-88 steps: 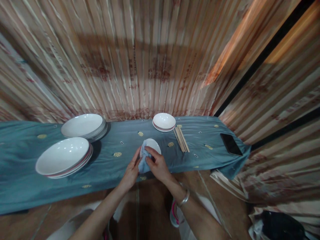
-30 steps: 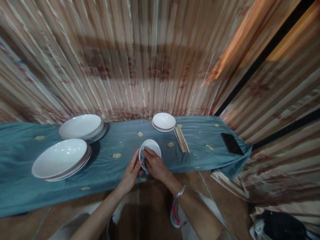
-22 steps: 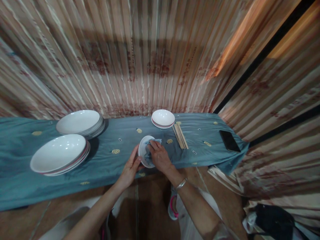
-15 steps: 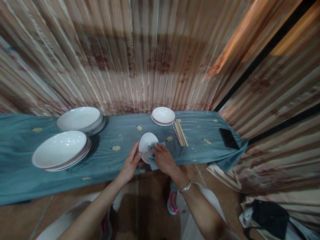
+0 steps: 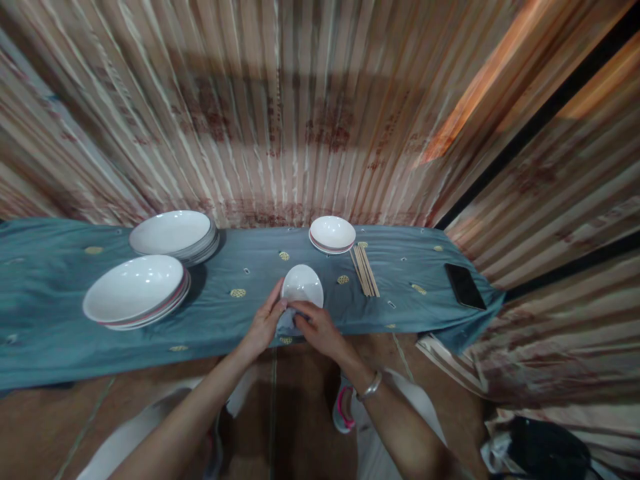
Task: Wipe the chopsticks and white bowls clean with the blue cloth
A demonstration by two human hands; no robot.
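A small white bowl (image 5: 303, 283) is held just over the near edge of the cloth-covered table. My left hand (image 5: 264, 324) grips its left rim, with the thumb on the near side. In my right hand (image 5: 321, 328) is a crumpled light-blue cloth (image 5: 286, 323), pressed against the bowl's near rim beside the left thumb. Fingers of the right hand partly hide the cloth and the lower part of the bowl. Beyond the bowl stands a short stack of small white bowls (image 5: 333, 233). Several wooden chopsticks (image 5: 367, 272) lie to its right.
On the left are a stack of large white bowls (image 5: 134, 288) and, behind it, a stack of white plates (image 5: 171, 231). A black phone (image 5: 465, 287) lies near the right end of the blue-green tablecloth (image 5: 240, 317). Pleated curtains (image 5: 300, 133) hang behind and to the right.
My right hand has drawn the cloth from inside the bowl to its near left rim, close to my left thumb. The view has shifted slightly to the left.
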